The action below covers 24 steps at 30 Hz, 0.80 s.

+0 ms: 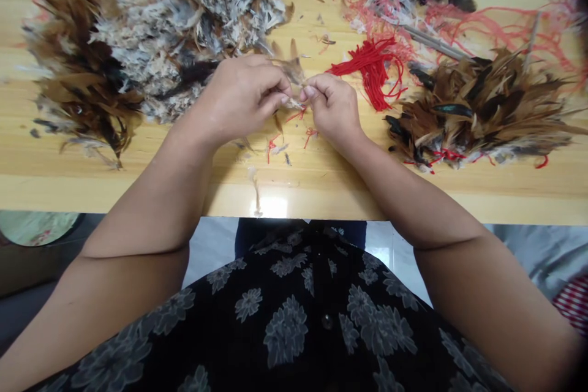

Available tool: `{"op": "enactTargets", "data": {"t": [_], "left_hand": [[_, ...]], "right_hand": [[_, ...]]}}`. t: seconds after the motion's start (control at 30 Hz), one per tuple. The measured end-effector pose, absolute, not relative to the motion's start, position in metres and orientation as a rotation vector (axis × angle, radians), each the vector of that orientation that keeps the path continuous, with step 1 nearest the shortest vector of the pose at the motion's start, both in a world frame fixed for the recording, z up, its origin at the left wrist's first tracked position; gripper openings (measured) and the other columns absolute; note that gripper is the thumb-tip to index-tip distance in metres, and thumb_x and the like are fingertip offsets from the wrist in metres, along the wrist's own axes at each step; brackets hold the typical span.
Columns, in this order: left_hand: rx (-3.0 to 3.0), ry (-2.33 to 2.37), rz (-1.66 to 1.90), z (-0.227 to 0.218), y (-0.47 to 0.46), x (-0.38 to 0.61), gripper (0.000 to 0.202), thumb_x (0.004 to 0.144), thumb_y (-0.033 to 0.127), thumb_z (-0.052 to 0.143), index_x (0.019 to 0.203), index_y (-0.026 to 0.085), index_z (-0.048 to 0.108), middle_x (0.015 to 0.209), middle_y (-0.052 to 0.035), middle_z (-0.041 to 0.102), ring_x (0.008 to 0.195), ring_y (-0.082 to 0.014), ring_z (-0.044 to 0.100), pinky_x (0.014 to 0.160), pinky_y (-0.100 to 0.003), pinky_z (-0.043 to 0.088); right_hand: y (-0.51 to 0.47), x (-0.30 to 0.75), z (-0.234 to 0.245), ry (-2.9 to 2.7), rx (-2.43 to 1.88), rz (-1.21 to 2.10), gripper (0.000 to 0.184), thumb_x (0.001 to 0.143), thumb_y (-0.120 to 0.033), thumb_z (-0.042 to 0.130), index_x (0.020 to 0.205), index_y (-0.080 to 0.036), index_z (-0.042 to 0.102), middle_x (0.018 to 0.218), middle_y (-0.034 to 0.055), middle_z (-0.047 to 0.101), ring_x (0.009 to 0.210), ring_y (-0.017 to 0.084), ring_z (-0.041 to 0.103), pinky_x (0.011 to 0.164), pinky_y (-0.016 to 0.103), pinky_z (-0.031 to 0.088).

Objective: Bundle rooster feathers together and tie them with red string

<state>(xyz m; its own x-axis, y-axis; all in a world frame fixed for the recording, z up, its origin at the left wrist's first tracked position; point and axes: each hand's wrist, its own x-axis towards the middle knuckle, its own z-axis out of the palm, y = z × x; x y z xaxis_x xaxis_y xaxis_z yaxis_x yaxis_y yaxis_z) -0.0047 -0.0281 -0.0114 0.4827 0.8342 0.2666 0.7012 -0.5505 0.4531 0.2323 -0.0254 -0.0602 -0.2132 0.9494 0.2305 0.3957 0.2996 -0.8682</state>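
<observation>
Over the middle of a wooden table (138, 171), my left hand (241, 95) and my right hand (333, 104) meet fingertip to fingertip. Between them they pinch a small bunch of brown feathers (291, 67) that sticks up past the fingers. A thin red thread (296, 114) hangs from where the fingers meet. Both hands are closed on this little bundle. A bundle of cut red threads (374, 64) lies just beyond my right hand.
A big heap of brown, white and grey feathers (138, 43) covers the left of the table. A smaller tied feather bunch (482, 110) lies at the right. Tangled pink and red string (459, 18) with dark feathers fills the far right. Feather scraps litter the table's near edge.
</observation>
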Motion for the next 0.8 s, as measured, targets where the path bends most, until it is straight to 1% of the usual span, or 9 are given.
{"op": "enactTargets", "data": {"t": [0.13, 0.23, 0.33, 0.43, 0.53, 0.63, 0.73, 0.8], "left_hand": [[2.454, 1.327, 0.666, -0.0083, -0.0315, -0.0013, 0.008, 0.107, 0.034, 0.073, 0.107, 0.034, 0.081, 0.117, -0.0061, 0.087, 0.128, -0.0355, 0.084, 0.123, -0.053, 0.069], [2.454, 1.380, 0.674, -0.0050, -0.0337, 0.0001, 0.004, 0.108, 0.033, 0.075, 0.107, 0.034, 0.079, 0.114, -0.0059, 0.085, 0.127, -0.0352, 0.085, 0.123, -0.053, 0.071], [2.472, 1.385, 0.676, -0.0031, -0.0351, 0.0010, 0.003, 0.109, 0.033, 0.074, 0.108, 0.034, 0.076, 0.112, -0.0060, 0.083, 0.130, -0.0352, 0.085, 0.123, -0.052, 0.072], [2.490, 1.387, 0.663, -0.0026, -0.0359, 0.0017, 0.002, 0.108, 0.033, 0.075, 0.110, 0.035, 0.076, 0.110, -0.0052, 0.082, 0.129, -0.0345, 0.085, 0.122, -0.051, 0.072], [2.494, 1.403, 0.642, -0.0024, -0.0371, 0.0026, 0.003, 0.107, 0.034, 0.076, 0.110, 0.035, 0.075, 0.112, -0.0052, 0.082, 0.127, -0.0354, 0.084, 0.124, -0.054, 0.071], [2.503, 1.402, 0.645, -0.0028, -0.0378, 0.0037, 0.004, 0.108, 0.037, 0.074, 0.111, 0.034, 0.074, 0.114, -0.0062, 0.082, 0.124, -0.0359, 0.084, 0.122, -0.055, 0.071], [2.558, 1.374, 0.716, -0.0037, -0.0373, 0.0048, 0.015, 0.111, 0.045, 0.066, 0.112, 0.032, 0.074, 0.114, -0.0068, 0.080, 0.120, -0.0355, 0.085, 0.115, -0.056, 0.072], [2.615, 1.310, 0.878, -0.0033, -0.0376, 0.0059, 0.025, 0.112, 0.050, 0.061, 0.116, 0.029, 0.074, 0.116, -0.0077, 0.079, 0.117, -0.0352, 0.085, 0.108, -0.057, 0.073]], "right_hand": [[-0.0271, 0.2306, -0.0601, -1.812, -1.230, 0.885, 0.026, 0.111, -0.028, 0.072, 0.085, -0.025, 0.071, 0.099, 0.0062, 0.076, 0.109, 0.027, 0.073, 0.116, 0.045, 0.063], [-0.0265, 0.2301, -0.0622, -1.839, -1.213, 0.898, 0.025, 0.111, -0.031, 0.073, 0.087, -0.025, 0.074, 0.096, 0.0052, 0.075, 0.106, 0.026, 0.073, 0.115, 0.043, 0.062], [-0.0251, 0.2296, -0.0634, -1.858, -1.209, 0.939, 0.028, 0.112, -0.035, 0.074, 0.086, -0.025, 0.073, 0.092, 0.0042, 0.074, 0.104, 0.024, 0.073, 0.116, 0.042, 0.062], [-0.0249, 0.2288, -0.0617, -1.845, -1.211, 1.004, 0.028, 0.111, -0.033, 0.077, 0.085, -0.024, 0.073, 0.089, 0.0025, 0.073, 0.104, 0.023, 0.074, 0.115, 0.041, 0.062], [-0.0261, 0.2283, -0.0583, -1.817, -1.205, 1.070, 0.029, 0.110, -0.030, 0.077, 0.082, -0.023, 0.070, 0.085, 0.0006, 0.070, 0.099, 0.021, 0.074, 0.111, 0.041, 0.062], [-0.0268, 0.2289, -0.0558, -1.827, -1.171, 1.115, 0.033, 0.110, -0.030, 0.079, 0.080, -0.023, 0.066, 0.082, -0.0005, 0.068, 0.096, 0.020, 0.071, 0.108, 0.039, 0.063], [-0.0255, 0.2290, -0.0563, -1.823, -1.153, 1.144, 0.033, 0.111, -0.027, 0.077, 0.080, -0.023, 0.064, 0.080, -0.0018, 0.064, 0.093, 0.018, 0.068, 0.106, 0.038, 0.063], [-0.0233, 0.2282, -0.0584, -1.780, -1.158, 1.164, 0.035, 0.114, -0.025, 0.073, 0.081, -0.023, 0.062, 0.079, -0.0024, 0.061, 0.089, 0.016, 0.066, 0.104, 0.036, 0.064]]}}
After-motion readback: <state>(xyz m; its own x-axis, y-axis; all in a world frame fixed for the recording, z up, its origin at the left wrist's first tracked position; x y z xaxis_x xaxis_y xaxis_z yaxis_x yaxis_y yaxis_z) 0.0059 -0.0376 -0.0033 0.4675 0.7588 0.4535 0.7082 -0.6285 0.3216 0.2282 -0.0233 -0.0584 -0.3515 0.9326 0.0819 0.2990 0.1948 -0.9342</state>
